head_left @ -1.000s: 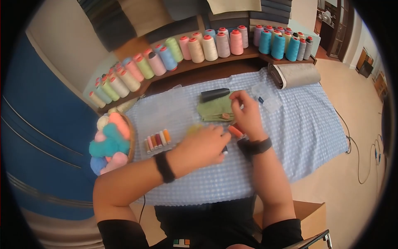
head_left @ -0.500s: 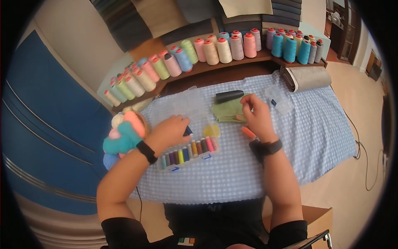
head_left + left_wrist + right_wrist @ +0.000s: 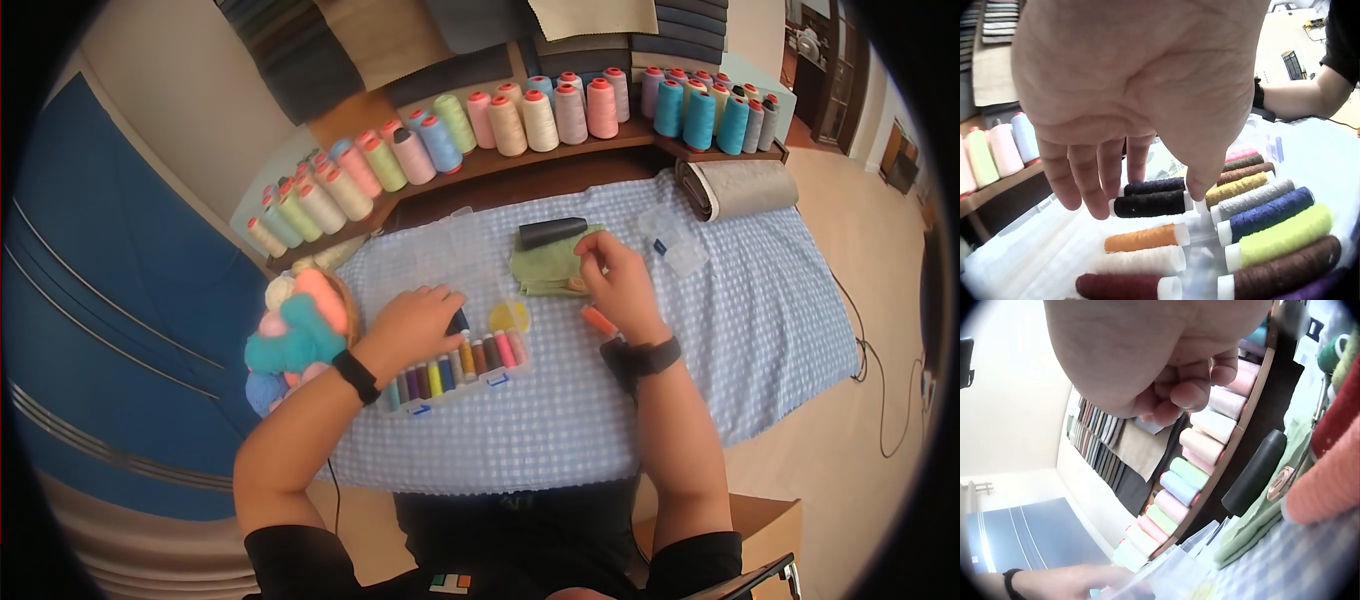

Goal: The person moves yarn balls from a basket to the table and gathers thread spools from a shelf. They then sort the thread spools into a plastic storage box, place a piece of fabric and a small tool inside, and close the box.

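Note:
In the left wrist view, my left hand [image 3: 1141, 75] pinches a black thread spool [image 3: 1152, 204] lengthwise, thumb at one white end and fingertips at the other. It is over a clear plastic thread box [image 3: 440, 405], close beside a navy spool [image 3: 1155, 185]. Rows of coloured spools lie in the box, among them an orange spool [image 3: 1141, 239] and a neon yellow spool [image 3: 1288, 236]. My right hand [image 3: 620, 285] hangs loosely curled with nothing in it, above a coral spool [image 3: 599, 320] and beside a folded green cloth [image 3: 540, 270].
A dark grey cone [image 3: 553, 232] lies on the green cloth. Farther right are a small clear case [image 3: 680, 250] and a grey fabric roll [image 3: 745, 188]. A basket of yarn balls [image 3: 310, 320] stands left. Thread cones [image 3: 542, 122] line the shelf [image 3: 480, 160] behind the checked tablecloth [image 3: 560, 420].
My left hand moved left from near the right hand to the thread box, then shifted slightly right and down over it. My right hand stays nearly still. The head view has swung a little.

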Motion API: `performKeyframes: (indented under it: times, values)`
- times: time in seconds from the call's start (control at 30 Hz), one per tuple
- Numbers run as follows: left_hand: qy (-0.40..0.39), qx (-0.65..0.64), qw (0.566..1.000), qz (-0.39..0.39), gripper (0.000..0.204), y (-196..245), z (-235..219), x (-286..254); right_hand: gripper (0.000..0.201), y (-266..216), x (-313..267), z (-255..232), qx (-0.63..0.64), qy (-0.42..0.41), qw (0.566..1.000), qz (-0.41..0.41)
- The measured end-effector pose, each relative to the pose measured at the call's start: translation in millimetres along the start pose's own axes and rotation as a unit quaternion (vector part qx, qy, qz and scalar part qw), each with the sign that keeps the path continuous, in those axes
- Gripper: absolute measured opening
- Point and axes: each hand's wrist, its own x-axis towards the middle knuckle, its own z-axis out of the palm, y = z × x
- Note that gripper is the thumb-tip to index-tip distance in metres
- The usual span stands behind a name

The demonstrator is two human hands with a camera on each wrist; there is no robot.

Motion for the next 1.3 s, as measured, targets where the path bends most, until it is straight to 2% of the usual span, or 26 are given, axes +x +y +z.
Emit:
performKeyframes:
  times: [0.27,0.47,0.57,0.7,0.8,0.9,1.0,1.13,1.2,1.3]
  values:
    - [0.015,0.044,0.999,0.010,0.047,7.5,-2.3,-10.4,0.012,9.0,0.0,3.7,0.015,-0.012,1.000,0.012]
    - [0.022,0.041,0.999,-0.021,0.047,9.5,-11.9,-11.7,0.011,7.4,-0.5,4.6,0.020,-0.015,1.000,0.017]
    - [-0.010,0.048,0.999,-0.012,0.046,9.3,-14.0,-7.8,0.012,7.5,-0.8,4.5,0.018,-0.022,0.999,0.027]
    - [0.005,0.051,0.999,0.015,0.044,9.6,-6.1,-5.8,0.012,6.2,-0.3,1.8,0.002,-0.012,1.000,0.009]
    - [0.015,0.034,0.999,0.032,0.044,6.1,-0.6,-6.4,0.012,-3.5,-0.1,-4.0,-0.005,-0.012,1.000,0.027]
    - [0.011,0.031,0.999,0.032,0.044,6.2,-7.2,-10.4,0.014,-0.6,2.2,-11.0,-0.061,-0.059,0.996,0.032]
    - [-0.002,0.021,1.000,0.008,0.043,11.2,-16.3,-11.9,0.015,7.1,-1.3,-16.9,-0.181,-0.113,0.977,0.011]
    - [0.006,0.013,1.000,0.008,0.042,14.2,-25.3,-14.6,0.022,-6.9,-1.8,-39.4,-0.232,-0.157,0.951,0.132]
    - [0.012,0.006,1.000,0.008,0.041,18.2,-30.2,-18.0,0.026,-9.7,-3.0,-50.1,-0.272,-0.198,0.926,0.169]
    - [0.027,-0.008,1.000,0.008,0.040,27.1,-41.5,-25.3,0.031,-3.7,-8.4,-49.1,-0.269,-0.234,0.917,0.179]
